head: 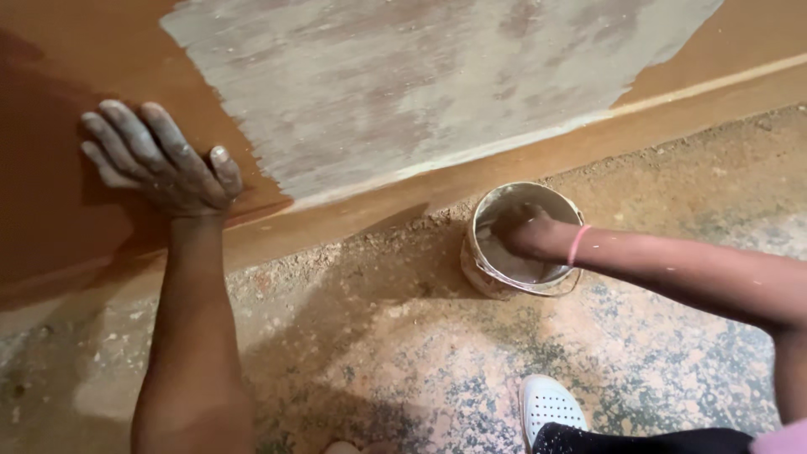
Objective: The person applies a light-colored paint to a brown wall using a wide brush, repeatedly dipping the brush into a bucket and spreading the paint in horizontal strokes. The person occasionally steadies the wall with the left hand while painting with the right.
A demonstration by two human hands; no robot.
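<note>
The right hand (514, 229) is dipping into the bucket (517, 244) at three o'clock, fingers hidden, grasp unclear; the left hand (164, 160) is bracing flat, fingers released, against the wall (50, 168); reloading, I judge.

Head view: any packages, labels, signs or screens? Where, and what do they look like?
Bucket: the only container, on the floor by the wall; round, grey-smeared, no label visible, right hand dipped inside.
Signs, screens, labels: none in view.
Left hand rests flat on the brown wall, beside a grey smeared patch.
</note>
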